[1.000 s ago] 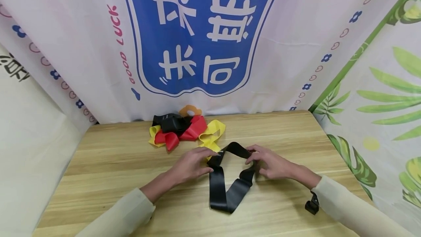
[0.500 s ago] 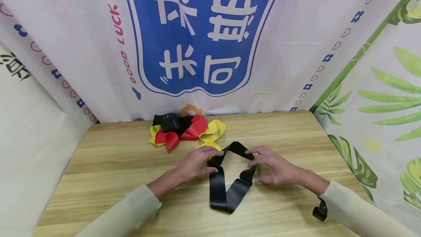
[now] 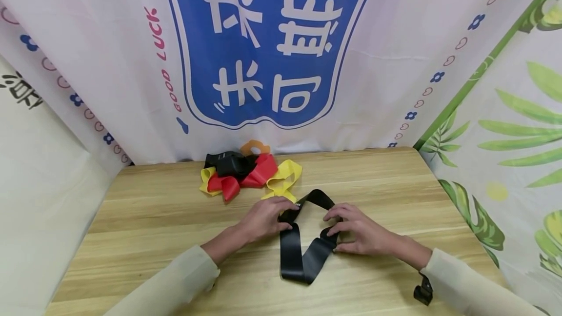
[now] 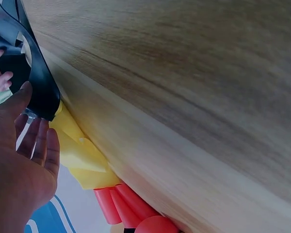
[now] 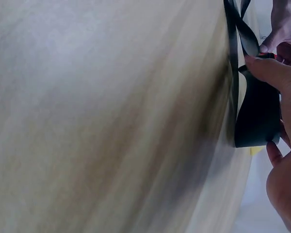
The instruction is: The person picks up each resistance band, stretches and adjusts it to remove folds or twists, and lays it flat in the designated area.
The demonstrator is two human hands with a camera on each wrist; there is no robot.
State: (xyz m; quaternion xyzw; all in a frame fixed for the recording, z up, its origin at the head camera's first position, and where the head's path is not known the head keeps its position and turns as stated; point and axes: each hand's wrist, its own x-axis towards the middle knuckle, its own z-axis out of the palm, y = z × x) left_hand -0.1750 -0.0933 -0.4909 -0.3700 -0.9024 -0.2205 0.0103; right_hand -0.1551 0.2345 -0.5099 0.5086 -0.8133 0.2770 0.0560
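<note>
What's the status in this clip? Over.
Left hand, right hand: on opposite sides of black loop. Black loop opened out on table. Yellow band near left hand; nothing visibly blocking.

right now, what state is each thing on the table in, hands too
Black loop: open in the middle, bent and folded
Left hand: holds the loop's left side
Right hand: fingers and thumb curled at the loop's right side
Red band: crumpled
Black band: bunched up against the red band
Yellow band: looped, right of the red band
</note>
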